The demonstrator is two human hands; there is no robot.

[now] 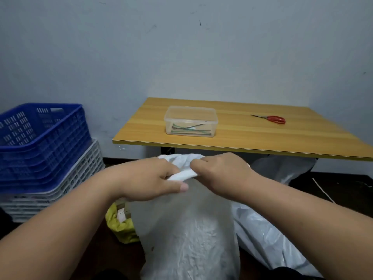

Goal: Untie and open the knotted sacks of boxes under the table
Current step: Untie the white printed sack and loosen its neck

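Two bare forearms reach in from the bottom corners and meet at center frame, where the left hand and right hand both clamp the twisted neck of a tall white woven-plastic sack standing on the dark floor in front of the table. L hand: knuckles up, fingers curled round the bunched white fabric, thumb stretched out flat below it w/ the nail showing. R hand: back of hand to camera, fingers tucked under and pinching the same roll of fabric right beside the L fingers. Sack's top is gathered into a thick rope-like twist; its body is matte and crinkled w/ fine creases. To its right lies a second, shinier white plastic sack, slumped and wrinkled, reaching back under the table. To its left, low down, a crumpled yellow plastic bag, mouth open; contents too hidden to tell. Behind: a rectangular wood-grain laminate tabletop carrying a clear rectangular plastic lidded box w/ thin dark ties inside, and, well apart, red-handled scissors lying flat. At left, a blue perforated plastic crate sits tilted atop stacked grey slatted crates against the pale blue-grey wall.
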